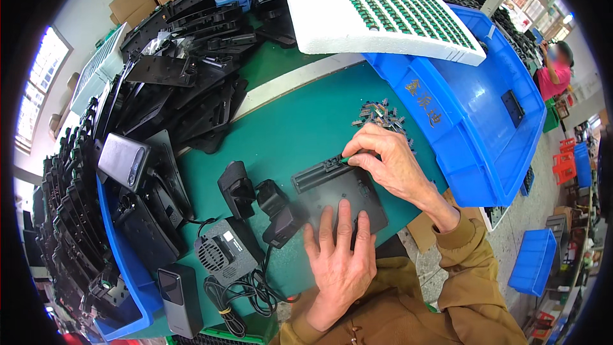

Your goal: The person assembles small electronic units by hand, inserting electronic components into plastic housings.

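A flat dark plastic housing lies on the green mat, with a raised ridge along its far edge. My left hand rests flat on its near part, fingers stretched out. At the right end of the ridge, my right hand pinches a small green circuit board between thumb and fingertips. The fingers partly cover the board, so whether it sits in the ridge I cannot tell. Just beyond my right hand is a heap of small metal-and-black parts. Two black angular pieces stand left of the housing.
A white foam tray with rows of green boards rests across a blue bin at the right. Black housings pile up at the left. Nearer are a speaker-like box, coiled cable and a grey power bank. A person is far right.
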{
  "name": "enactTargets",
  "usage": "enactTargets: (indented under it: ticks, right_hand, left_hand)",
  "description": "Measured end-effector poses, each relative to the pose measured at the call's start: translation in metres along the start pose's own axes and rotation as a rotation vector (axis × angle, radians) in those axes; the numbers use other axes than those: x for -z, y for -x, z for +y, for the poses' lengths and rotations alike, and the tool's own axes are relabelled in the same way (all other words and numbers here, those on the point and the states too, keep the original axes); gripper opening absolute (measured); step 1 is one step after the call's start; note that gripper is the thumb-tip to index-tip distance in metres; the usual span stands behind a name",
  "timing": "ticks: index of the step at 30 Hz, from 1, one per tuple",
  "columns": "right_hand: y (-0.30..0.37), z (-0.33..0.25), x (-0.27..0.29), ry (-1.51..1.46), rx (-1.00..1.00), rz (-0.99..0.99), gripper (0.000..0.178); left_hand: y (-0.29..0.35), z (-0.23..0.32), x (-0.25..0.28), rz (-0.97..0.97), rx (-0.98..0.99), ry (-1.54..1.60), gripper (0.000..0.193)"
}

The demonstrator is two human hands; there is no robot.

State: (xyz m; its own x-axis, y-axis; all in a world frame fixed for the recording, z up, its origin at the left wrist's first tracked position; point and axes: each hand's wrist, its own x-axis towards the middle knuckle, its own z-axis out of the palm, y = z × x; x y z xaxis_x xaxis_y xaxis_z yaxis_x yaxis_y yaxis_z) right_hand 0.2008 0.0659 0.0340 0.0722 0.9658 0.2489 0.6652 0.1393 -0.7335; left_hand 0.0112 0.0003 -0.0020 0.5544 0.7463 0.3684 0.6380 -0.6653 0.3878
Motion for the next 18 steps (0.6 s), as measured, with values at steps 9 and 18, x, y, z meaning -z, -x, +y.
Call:
enactTargets:
  ticks: [9,18]
  right_hand:
    - [-0.022,0.006,0.004,-0.299,-0.299,-0.136,0.016]
    - [-0.009,-0.003,0.001,-0.097,-0.264,-0.121,0.011]
  left_hand:
    - [0.001,0.000,0.000,-0.006,0.005,0.003,0.039]
    - [0.000,-0.001,0.002,-0.006,0.002,0.006,0.039]
